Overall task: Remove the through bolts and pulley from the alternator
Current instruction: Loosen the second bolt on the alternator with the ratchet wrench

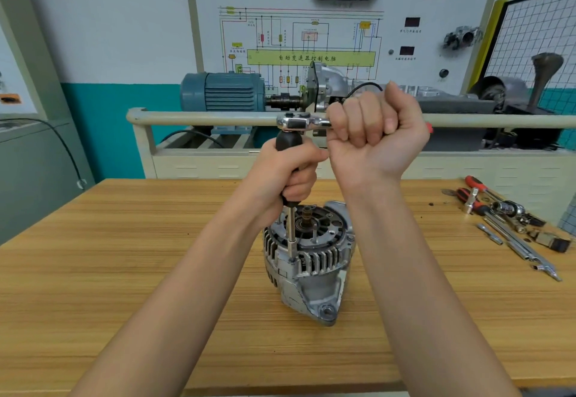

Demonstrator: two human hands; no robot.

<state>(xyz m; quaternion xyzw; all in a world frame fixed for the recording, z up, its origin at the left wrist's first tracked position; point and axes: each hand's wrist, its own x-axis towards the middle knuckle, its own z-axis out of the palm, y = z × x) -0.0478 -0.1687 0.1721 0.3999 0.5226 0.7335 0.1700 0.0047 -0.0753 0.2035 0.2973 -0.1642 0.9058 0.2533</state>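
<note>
A silver alternator stands on the wooden table, its open finned end facing up with the shaft stub showing in the middle. A black-handled socket driver stands upright on a through bolt at the alternator's near rim. My left hand grips the black handle. A chrome ratchet sits on top of the driver, lying level to the right. My right hand is fisted round the ratchet's handle, whose red end shows past my palm.
Loose tools, screwdrivers, extension bars and sockets, lie at the table's right end. Behind the table stands a training rig with a blue motor, a rail and a wiring-diagram board. A black cable hangs at left.
</note>
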